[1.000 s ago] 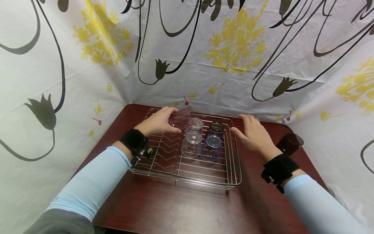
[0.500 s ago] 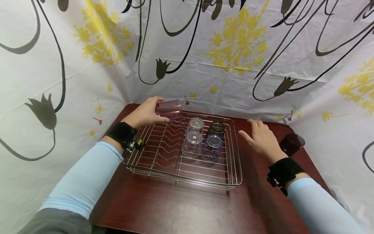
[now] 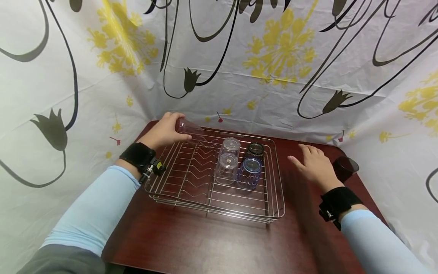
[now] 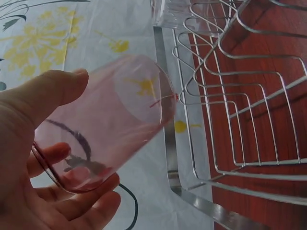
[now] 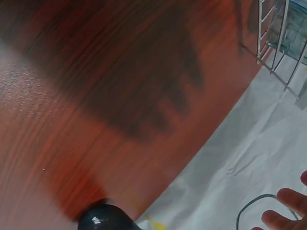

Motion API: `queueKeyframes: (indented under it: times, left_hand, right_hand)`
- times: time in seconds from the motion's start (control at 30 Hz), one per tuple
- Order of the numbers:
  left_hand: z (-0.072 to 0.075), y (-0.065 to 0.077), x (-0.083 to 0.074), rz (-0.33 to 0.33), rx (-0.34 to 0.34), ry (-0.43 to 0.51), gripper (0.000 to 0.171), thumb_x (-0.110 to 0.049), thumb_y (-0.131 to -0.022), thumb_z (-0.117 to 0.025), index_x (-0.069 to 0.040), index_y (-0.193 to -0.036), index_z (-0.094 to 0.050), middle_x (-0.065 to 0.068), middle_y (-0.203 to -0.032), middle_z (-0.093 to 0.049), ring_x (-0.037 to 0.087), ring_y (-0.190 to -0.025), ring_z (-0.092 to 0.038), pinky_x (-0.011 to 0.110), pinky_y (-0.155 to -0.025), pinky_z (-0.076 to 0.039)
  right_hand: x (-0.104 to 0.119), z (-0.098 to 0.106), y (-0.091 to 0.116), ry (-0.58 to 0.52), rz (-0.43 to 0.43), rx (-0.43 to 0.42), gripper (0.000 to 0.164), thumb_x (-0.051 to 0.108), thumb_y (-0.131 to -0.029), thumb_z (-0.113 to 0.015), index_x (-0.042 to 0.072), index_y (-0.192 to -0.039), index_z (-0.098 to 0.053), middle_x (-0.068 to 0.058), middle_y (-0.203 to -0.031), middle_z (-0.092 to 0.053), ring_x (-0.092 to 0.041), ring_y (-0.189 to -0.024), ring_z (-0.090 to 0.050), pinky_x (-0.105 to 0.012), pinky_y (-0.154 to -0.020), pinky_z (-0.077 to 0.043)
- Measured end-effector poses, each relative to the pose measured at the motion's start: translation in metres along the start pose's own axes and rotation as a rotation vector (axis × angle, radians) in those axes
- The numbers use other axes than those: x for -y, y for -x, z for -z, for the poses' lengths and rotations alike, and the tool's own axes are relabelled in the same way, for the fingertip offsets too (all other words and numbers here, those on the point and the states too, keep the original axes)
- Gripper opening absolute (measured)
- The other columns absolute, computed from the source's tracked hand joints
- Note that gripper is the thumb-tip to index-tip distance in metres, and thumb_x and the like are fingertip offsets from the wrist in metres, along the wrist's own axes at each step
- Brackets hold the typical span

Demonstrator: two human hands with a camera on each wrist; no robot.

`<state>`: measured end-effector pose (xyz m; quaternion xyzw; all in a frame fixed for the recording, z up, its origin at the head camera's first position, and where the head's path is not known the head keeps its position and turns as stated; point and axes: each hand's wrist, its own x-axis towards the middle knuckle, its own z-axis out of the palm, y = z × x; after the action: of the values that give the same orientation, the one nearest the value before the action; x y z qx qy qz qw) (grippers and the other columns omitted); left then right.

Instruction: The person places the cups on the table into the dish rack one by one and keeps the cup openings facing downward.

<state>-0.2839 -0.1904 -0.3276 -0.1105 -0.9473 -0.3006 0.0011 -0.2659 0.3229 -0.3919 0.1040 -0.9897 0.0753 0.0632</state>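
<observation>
My left hand [image 3: 163, 131] grips a clear pink drinking glass [image 3: 193, 131], tilted on its side above the back left of a wire dish rack [image 3: 239, 207]. In the left wrist view, the thumb lies on one side of the glass [image 4: 108, 120] and the fingers curl round its end. Upside down in the rack's right half stand two clear glasses [image 3: 226, 169], a blue glass [image 3: 248, 175] and a dark glass [image 3: 254, 150]. My right hand [image 3: 316, 165] hovers over the table to the right of the rack, fingers spread and holding nothing.
A dark reddish glass [image 3: 345, 168] stands on the table just beyond my right hand. Wavy wire dividers [image 3: 196, 169] run along the rack's left half. Behind the brown table [image 3: 205, 243] hangs a white flowered cloth [image 3: 219, 76], which also covers both sides.
My left hand has carried the pink glass leftward from beside the clear glasses to the rack's back left. My right hand has drawn away to the right.
</observation>
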Motion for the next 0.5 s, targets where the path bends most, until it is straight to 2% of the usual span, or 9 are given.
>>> queueKeyframes:
  times: [0.2, 0.5]
  left_hand:
    - [-0.002, -0.005, 0.005, -0.001, -0.002, -0.034, 0.088, -0.039, -0.086, -0.078, -0.01, -0.156, -0.032, 0.025, -0.148, -0.031, 0.037, -0.126, -0.048, 0.052, -0.104, -0.044]
    - [-0.005, -0.008, 0.006, 0.017, 0.014, -0.046, 0.085, -0.032, -0.087, -0.077, -0.009, -0.155, -0.031, 0.025, -0.15, -0.029, 0.04, -0.129, -0.047, 0.054, -0.103, -0.045]
  right_hand:
    - [-0.007, -0.004, 0.003, 0.002, -0.008, 0.028, 0.09, 0.071, -0.098, -0.034, 0.001, -0.155, -0.03, -0.032, -0.153, -0.032, -0.057, -0.139, -0.025, -0.075, -0.104, -0.027]
    - [-0.008, -0.011, 0.009, -0.005, 0.011, 0.051, 0.085, 0.065, -0.1, -0.04, 0.001, -0.155, -0.03, -0.03, -0.155, -0.031, -0.056, -0.139, -0.025, -0.074, -0.106, -0.025]
